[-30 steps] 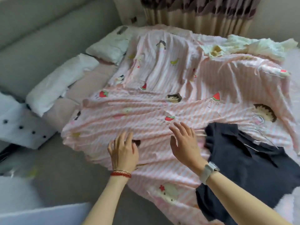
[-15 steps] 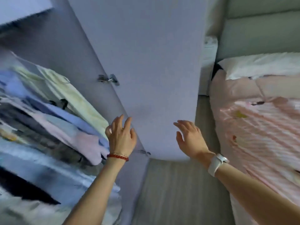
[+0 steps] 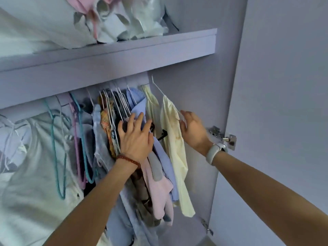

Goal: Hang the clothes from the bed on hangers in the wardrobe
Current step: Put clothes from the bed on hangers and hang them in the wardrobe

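Turned from the bed to the open wardrobe [image 3: 230, 103], both hands now reach among hung clothes: left hand [image 3: 135, 137] pressing spread fingers flat on the blue shirt [image 3: 160, 157], right hand [image 3: 192, 129] loosely open, touching the yellow shirt's [image 3: 174, 142] hanger [image 3: 158, 88] just left of its fingertips. Bed clothes are out of view.

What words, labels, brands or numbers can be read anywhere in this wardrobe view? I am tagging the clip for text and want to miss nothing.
None: no readable text in this view.
Wristband on the right wrist: its face is blank from here.
Plastic bags on the shelf: no print is visible.
Cream shirt: yellowish stains only, no lettering.
Patterned garment: a print, no letters can be made out.
Door hinge: any stamp is too small to read.
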`<state>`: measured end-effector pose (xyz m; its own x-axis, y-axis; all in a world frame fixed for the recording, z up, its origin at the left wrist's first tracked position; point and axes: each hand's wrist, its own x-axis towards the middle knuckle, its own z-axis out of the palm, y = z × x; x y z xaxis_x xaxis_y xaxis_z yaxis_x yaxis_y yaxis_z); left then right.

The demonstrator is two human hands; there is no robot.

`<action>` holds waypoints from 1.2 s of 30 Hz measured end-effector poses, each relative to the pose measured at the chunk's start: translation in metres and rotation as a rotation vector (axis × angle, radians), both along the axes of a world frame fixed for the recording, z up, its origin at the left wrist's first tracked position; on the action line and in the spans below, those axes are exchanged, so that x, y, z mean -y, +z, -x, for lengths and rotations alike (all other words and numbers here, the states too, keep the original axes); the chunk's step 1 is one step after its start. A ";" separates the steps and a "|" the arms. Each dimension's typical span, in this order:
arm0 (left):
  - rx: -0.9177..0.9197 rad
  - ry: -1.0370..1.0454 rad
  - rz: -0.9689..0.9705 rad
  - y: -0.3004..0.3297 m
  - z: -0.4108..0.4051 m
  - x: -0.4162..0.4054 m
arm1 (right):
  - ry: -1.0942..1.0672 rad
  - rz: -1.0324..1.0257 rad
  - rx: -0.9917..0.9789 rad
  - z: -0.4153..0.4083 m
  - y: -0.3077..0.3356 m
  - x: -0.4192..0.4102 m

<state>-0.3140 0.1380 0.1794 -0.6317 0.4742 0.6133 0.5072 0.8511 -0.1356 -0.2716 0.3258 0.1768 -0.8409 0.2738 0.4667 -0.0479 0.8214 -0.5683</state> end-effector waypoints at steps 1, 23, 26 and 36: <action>0.047 0.042 0.007 0.000 0.011 -0.004 | 0.010 -0.028 0.004 0.021 0.010 -0.004; 0.095 0.205 -0.166 -0.027 0.035 -0.018 | 0.045 0.066 -0.072 0.051 -0.009 -0.034; -0.047 0.022 -0.256 -0.031 0.021 -0.033 | 0.058 -0.019 -0.066 -0.012 -0.050 -0.051; 0.391 -0.668 -0.028 -0.091 -0.065 -0.101 | -0.247 -0.379 -0.009 -0.262 -0.096 -0.076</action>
<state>-0.2493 0.2386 0.0887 -0.3904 0.8186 0.4213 0.9207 0.3484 0.1761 -0.0096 0.4017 0.0806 -0.7672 0.2744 0.5797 0.1723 0.9588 -0.2257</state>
